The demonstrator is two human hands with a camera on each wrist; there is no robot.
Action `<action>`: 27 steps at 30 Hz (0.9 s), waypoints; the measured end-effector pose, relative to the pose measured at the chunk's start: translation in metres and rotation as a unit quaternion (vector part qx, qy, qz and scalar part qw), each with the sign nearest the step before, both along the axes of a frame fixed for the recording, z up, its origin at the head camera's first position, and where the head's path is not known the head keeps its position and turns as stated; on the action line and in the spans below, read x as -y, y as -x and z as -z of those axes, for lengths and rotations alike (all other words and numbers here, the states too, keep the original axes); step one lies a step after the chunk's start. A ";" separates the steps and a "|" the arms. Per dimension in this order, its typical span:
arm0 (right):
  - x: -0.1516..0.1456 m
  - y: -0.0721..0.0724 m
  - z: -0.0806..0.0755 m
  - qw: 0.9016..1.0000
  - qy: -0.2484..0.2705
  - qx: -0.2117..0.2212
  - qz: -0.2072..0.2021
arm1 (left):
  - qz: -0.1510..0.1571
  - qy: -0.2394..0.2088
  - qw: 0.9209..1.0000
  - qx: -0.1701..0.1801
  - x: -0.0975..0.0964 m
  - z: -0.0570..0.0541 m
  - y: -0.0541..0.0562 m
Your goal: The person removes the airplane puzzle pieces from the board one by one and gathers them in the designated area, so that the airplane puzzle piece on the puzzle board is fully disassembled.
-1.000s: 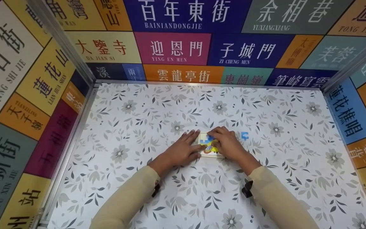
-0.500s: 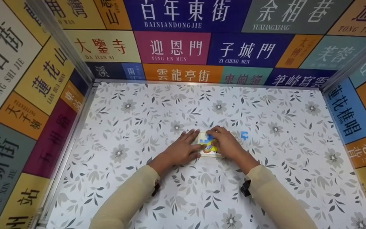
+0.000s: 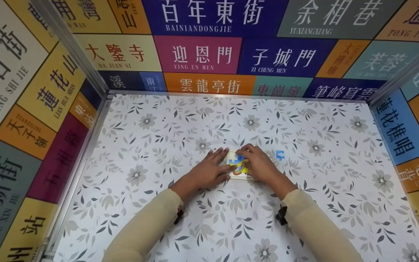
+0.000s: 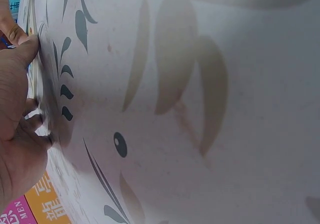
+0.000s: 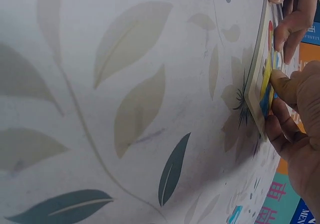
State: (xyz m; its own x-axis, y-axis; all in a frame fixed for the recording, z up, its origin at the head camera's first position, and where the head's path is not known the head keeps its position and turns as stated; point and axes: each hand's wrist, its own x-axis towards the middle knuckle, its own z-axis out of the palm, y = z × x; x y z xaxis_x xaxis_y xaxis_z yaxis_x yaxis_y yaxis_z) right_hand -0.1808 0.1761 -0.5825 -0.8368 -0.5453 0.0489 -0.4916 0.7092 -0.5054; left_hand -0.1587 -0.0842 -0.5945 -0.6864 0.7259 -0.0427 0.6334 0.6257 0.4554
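A small jigsaw puzzle board (image 3: 241,178) with a pale frame and a blue-and-yellow picture lies on the table between both hands. My left hand (image 3: 206,171) rests at its left side, some fingers spread; one finger presses on the picture and the thumb is by the near edge. From the right, my right hand (image 3: 262,164) bends over the board, pinching a puzzle piece between thumb and fingers; in the right wrist view that thumb (image 5: 286,86) is on the yellow and blue part. The right hand hides much of the picture. A pale patch shows at the board's upper left.
A loose blue puzzle piece (image 3: 280,155) lies on the table just right of the board. White cloth with grey leaves and flowers (image 3: 180,127) covers the table. Panels with printed characters (image 3: 202,54) stand along the back and both sides.
The right hand has shifted slightly left, its fingers drawing closer together over the board. The left hand, board and loose piece have stayed in place.
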 end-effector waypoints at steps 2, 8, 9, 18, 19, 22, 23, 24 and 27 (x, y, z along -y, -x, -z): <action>0.000 0.000 0.000 1.000 -0.004 -0.005 0.001 | -0.001 0.005 1.000 -0.001 0.000 -0.001 0.000; 0.001 -0.001 0.000 1.000 -0.010 -0.019 -0.001 | -0.005 0.020 1.000 -0.002 -0.002 -0.002 0.001; 0.001 -0.001 0.000 1.000 -0.009 -0.020 -0.002 | -0.005 0.021 1.000 -0.003 -0.002 -0.001 0.001; -0.001 -0.002 0.001 0.999 -0.030 -0.044 -0.012 | -0.003 0.021 1.000 -0.006 -0.002 -0.003 0.001; -0.001 -0.002 0.001 0.998 -0.033 -0.046 -0.014 | -0.003 0.022 1.000 -0.007 -0.002 -0.003 0.001; 0.000 -0.001 0.001 0.997 -0.044 -0.055 -0.017 | -0.001 0.020 1.000 -0.012 -0.002 -0.004 0.000; 0.000 -0.001 0.001 0.997 -0.047 -0.058 -0.018 | -0.001 0.019 1.000 -0.011 -0.002 -0.004 0.000; 0.000 -0.001 0.001 0.997 -0.050 -0.061 -0.019 | -0.002 0.018 1.000 -0.010 -0.002 -0.005 0.000; 0.001 -0.001 0.001 0.996 -0.062 -0.065 -0.020 | -0.003 0.014 1.000 -0.008 -0.001 -0.004 0.000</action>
